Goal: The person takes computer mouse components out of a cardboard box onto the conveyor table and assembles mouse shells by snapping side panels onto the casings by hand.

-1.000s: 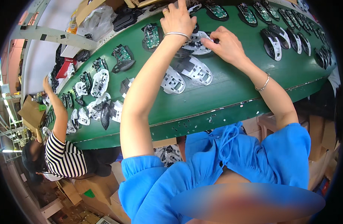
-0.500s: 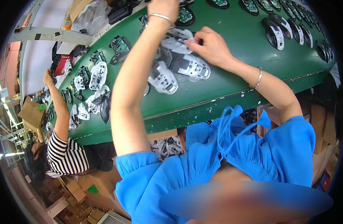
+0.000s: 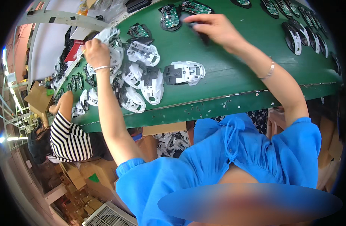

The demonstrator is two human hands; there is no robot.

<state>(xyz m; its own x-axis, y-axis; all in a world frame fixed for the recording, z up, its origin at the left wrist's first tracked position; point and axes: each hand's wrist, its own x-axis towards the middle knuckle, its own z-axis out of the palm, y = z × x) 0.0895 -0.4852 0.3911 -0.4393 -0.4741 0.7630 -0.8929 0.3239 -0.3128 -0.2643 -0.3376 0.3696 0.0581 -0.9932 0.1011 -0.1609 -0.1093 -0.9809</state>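
Note:
My left hand (image 3: 96, 54) is over the heap of white mouse shells at the left of the green workbench, its fingers curled. A white shell (image 3: 108, 35) is just beyond its knuckles; the fingertips are hidden, so I cannot make out what they grip. My right hand (image 3: 218, 30) is raised over the bench, closed on a dark object (image 3: 201, 34) blurred by motion. A grey-white mouse shell (image 3: 186, 73) lies apart in the middle, beside other white shells (image 3: 153, 84). Beyond are black mouse bases with green circuit boards (image 3: 170, 17).
More boards on bases (image 3: 271, 7) stand in rows at the far right, by several black-and-white mouse covers (image 3: 292, 37). A co-worker in a striped top (image 3: 72, 143) sits at the left. A box of white parts (image 3: 173, 143) is below the bench edge (image 3: 218, 105).
My left hand has moved from the far side to the shell heap at the left. My right hand has moved away from the shells, the dark object in it. The view has shifted.

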